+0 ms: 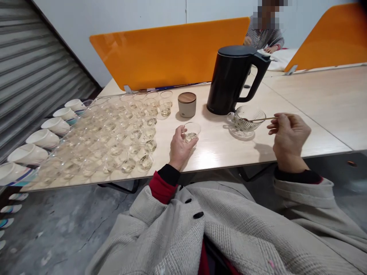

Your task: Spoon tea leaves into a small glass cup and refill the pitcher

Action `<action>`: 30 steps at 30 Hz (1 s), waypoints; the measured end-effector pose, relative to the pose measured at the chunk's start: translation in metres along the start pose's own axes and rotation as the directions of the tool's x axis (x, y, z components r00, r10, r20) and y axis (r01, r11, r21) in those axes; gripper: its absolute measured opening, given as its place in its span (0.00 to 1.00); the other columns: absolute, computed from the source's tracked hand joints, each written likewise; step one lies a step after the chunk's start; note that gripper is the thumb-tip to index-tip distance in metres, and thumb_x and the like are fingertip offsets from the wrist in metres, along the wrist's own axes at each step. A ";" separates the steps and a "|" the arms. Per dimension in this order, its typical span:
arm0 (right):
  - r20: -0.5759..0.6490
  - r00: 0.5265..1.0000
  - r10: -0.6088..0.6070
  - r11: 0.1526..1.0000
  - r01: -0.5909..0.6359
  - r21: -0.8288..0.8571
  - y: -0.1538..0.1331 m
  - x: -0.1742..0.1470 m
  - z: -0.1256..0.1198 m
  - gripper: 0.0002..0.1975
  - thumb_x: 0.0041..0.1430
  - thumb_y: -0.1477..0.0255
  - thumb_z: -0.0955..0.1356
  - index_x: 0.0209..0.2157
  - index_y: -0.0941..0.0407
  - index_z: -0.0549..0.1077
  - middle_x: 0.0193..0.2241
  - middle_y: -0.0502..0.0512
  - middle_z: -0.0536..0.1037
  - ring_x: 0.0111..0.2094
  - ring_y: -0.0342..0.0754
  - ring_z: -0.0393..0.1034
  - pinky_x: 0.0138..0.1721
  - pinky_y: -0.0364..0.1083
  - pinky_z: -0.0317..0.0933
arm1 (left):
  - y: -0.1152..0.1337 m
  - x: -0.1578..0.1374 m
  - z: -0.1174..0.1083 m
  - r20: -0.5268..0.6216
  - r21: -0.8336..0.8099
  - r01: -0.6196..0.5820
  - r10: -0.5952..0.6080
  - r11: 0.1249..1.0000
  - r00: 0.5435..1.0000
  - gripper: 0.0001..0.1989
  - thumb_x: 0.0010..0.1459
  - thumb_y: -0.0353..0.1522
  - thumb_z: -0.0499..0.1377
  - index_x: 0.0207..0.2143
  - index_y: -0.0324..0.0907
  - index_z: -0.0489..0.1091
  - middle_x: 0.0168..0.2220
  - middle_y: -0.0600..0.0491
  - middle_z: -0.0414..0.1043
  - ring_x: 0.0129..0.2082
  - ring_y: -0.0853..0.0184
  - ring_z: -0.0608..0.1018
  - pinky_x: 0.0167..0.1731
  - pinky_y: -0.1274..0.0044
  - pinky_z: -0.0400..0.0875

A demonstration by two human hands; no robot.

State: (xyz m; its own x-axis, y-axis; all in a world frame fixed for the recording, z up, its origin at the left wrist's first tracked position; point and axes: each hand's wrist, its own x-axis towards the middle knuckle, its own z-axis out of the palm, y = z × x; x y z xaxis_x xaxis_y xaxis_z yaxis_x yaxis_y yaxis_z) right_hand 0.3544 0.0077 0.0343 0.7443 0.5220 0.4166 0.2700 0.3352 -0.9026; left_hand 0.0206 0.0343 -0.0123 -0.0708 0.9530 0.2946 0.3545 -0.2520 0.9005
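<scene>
My left hand (182,147) is wrapped round a clear cup (191,134) that has a little pale liquid with dark bits in the bottom. At the right, my right hand (291,139) pinches a thin brown stick (269,118). The stick reaches into a ribbed glass teacup (249,124) on a glass saucer (242,134). Whether it ends in a spoon bowl I cannot tell. Many similar clear cups (145,162) stand in close rows to the left, with pale liquid low in them. A grey canister (187,108) with a wooden lid sits behind my left hand.
A tall black kettle (226,82) stands behind the teacup. Stacked paper cups (43,138) lie along the table's left edge. Orange dividers (172,55) line the back, where another person (266,40) sits. The table's front edge runs just before my lap.
</scene>
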 end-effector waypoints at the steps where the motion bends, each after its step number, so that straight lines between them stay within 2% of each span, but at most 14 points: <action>1: -0.036 0.999 -0.038 0.999 0.039 0.017 -0.008 -0.001 -0.001 0.06 0.60 0.78 0.69 0.31 0.56 0.78 0.24 0.54 0.76 0.21 0.46 0.70 0.18 0.43 0.57 | 0.001 -0.001 0.000 0.003 -0.003 0.009 -0.009 1.000 1.000 0.32 0.53 0.31 0.74 0.59 0.47 0.68 0.56 0.45 0.79 0.49 0.59 0.81 0.55 0.62 0.76; 3: -0.068 0.989 -0.133 0.988 0.138 0.066 -0.026 -0.009 0.000 0.05 0.61 0.76 0.69 0.33 0.56 0.78 0.24 0.54 0.76 0.21 0.47 0.71 0.19 0.43 0.60 | 0.004 -0.002 -0.001 0.008 -0.012 0.026 -0.026 1.000 1.000 0.32 0.54 0.32 0.74 0.59 0.48 0.68 0.57 0.45 0.79 0.49 0.59 0.81 0.54 0.63 0.77; 5: -0.024 0.977 -0.211 0.966 0.212 0.150 -0.046 -0.022 0.007 0.04 0.62 0.73 0.71 0.34 0.56 0.79 0.25 0.53 0.77 0.22 0.46 0.72 0.20 0.43 0.63 | 0.006 -0.003 -0.001 0.007 -0.024 0.040 -0.040 0.999 0.999 0.33 0.54 0.31 0.74 0.60 0.48 0.67 0.58 0.45 0.78 0.49 0.59 0.81 0.53 0.64 0.77; 7: 0.099 0.965 -0.244 0.947 0.215 0.240 -0.063 -0.040 0.021 0.04 0.63 0.71 0.72 0.36 0.57 0.80 0.26 0.52 0.78 0.23 0.45 0.74 0.21 0.42 0.65 | 0.008 -0.005 -0.001 0.005 -0.027 0.046 -0.046 0.999 0.999 0.33 0.54 0.31 0.74 0.60 0.47 0.67 0.58 0.45 0.78 0.49 0.59 0.81 0.52 0.65 0.77; 9: 0.263 0.931 -0.254 0.944 0.180 0.276 -0.072 -0.057 0.040 0.06 0.66 0.68 0.73 0.38 0.57 0.81 0.27 0.52 0.79 0.24 0.44 0.75 0.23 0.42 0.68 | 0.010 -0.006 -0.001 0.002 -0.021 0.050 -0.050 0.999 0.999 0.33 0.54 0.31 0.74 0.59 0.47 0.67 0.57 0.45 0.78 0.48 0.59 0.81 0.52 0.66 0.77; 11: 0.440 0.861 -0.255 0.956 0.158 0.245 -0.073 -0.070 0.062 0.09 0.69 0.64 0.73 0.39 0.56 0.81 0.28 0.51 0.80 0.26 0.43 0.76 0.25 0.42 0.70 | 0.010 -0.007 -0.001 -0.004 -0.011 0.049 -0.049 0.999 0.999 0.32 0.54 0.31 0.74 0.59 0.47 0.67 0.57 0.46 0.78 0.47 0.60 0.81 0.50 0.66 0.77; 14: 0.663 0.696 -0.275 0.961 0.210 0.178 -0.065 -0.082 0.093 0.14 0.72 0.58 0.71 0.39 0.54 0.80 0.27 0.50 0.79 0.26 0.44 0.76 0.25 0.43 0.69 | 0.009 -0.007 -0.001 -0.006 0.018 0.022 -0.022 1.000 1.000 0.31 0.54 0.32 0.74 0.58 0.47 0.67 0.56 0.47 0.79 0.45 0.61 0.80 0.49 0.67 0.76; 16: 0.755 0.582 -0.303 0.945 0.282 0.163 -0.060 -0.086 0.109 0.16 0.72 0.57 0.70 0.36 0.54 0.78 0.25 0.49 0.78 0.24 0.44 0.75 0.24 0.43 0.67 | 0.008 -0.006 -0.001 -0.005 0.040 0.002 -0.002 0.999 1.000 0.31 0.54 0.33 0.75 0.57 0.46 0.67 0.55 0.47 0.79 0.43 0.61 0.80 0.49 0.66 0.76; 18: 0.799 0.510 -0.317 0.931 0.328 0.160 -0.058 -0.090 0.118 0.17 0.74 0.57 0.69 0.35 0.54 0.77 0.25 0.49 0.78 0.24 0.44 0.74 0.25 0.43 0.65 | 0.006 -0.005 -0.001 -0.005 0.043 -0.007 0.007 0.999 1.000 0.31 0.55 0.33 0.75 0.57 0.46 0.67 0.55 0.46 0.79 0.44 0.61 0.81 0.49 0.66 0.76; 21: 0.809 0.496 -0.316 0.929 0.336 0.157 -0.060 -0.095 0.124 0.19 0.76 0.55 0.67 0.35 0.53 0.76 0.26 0.49 0.78 0.24 0.45 0.74 0.27 0.44 0.66 | 0.004 -0.004 0.000 0.001 0.026 -0.009 0.009 1.000 1.000 0.32 0.55 0.34 0.76 0.57 0.47 0.67 0.54 0.46 0.79 0.45 0.59 0.82 0.48 0.67 0.76; 24: 0.784 0.527 -0.328 0.916 0.379 0.128 -0.061 -0.097 0.122 0.20 0.76 0.54 0.66 0.34 0.53 0.75 0.25 0.50 0.79 0.25 0.46 0.74 0.29 0.46 0.66 | 0.003 -0.004 0.001 -0.007 0.036 -0.021 0.021 0.999 1.000 0.30 0.55 0.34 0.76 0.56 0.47 0.67 0.53 0.47 0.79 0.44 0.60 0.82 0.48 0.67 0.76; 27: 0.761 0.550 -0.344 0.896 0.436 0.090 -0.060 -0.100 0.117 0.18 0.76 0.57 0.66 0.34 0.53 0.74 0.25 0.50 0.78 0.25 0.47 0.74 0.31 0.46 0.65 | 0.004 -0.005 0.000 -0.010 0.060 -0.022 0.022 0.998 1.000 0.30 0.55 0.34 0.76 0.56 0.47 0.67 0.54 0.47 0.79 0.44 0.60 0.81 0.48 0.67 0.76; 30: 0.783 0.516 -0.347 0.892 0.440 0.105 -0.061 -0.105 0.114 0.16 0.77 0.60 0.66 0.35 0.52 0.75 0.25 0.50 0.78 0.26 0.47 0.74 0.32 0.47 0.65 | 0.003 -0.005 0.000 0.013 0.043 -0.009 0.008 0.999 1.000 0.33 0.55 0.34 0.76 0.58 0.46 0.66 0.56 0.45 0.78 0.46 0.59 0.81 0.48 0.67 0.76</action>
State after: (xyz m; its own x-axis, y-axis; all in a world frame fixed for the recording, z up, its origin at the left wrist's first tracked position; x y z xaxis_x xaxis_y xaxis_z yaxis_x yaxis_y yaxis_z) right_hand 0.1906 0.0217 0.0577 -0.1876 0.7674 0.6131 0.5042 0.6109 -0.6104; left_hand 0.0216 0.0290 -0.0110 -0.0556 0.9531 0.2976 0.3952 -0.2527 0.8832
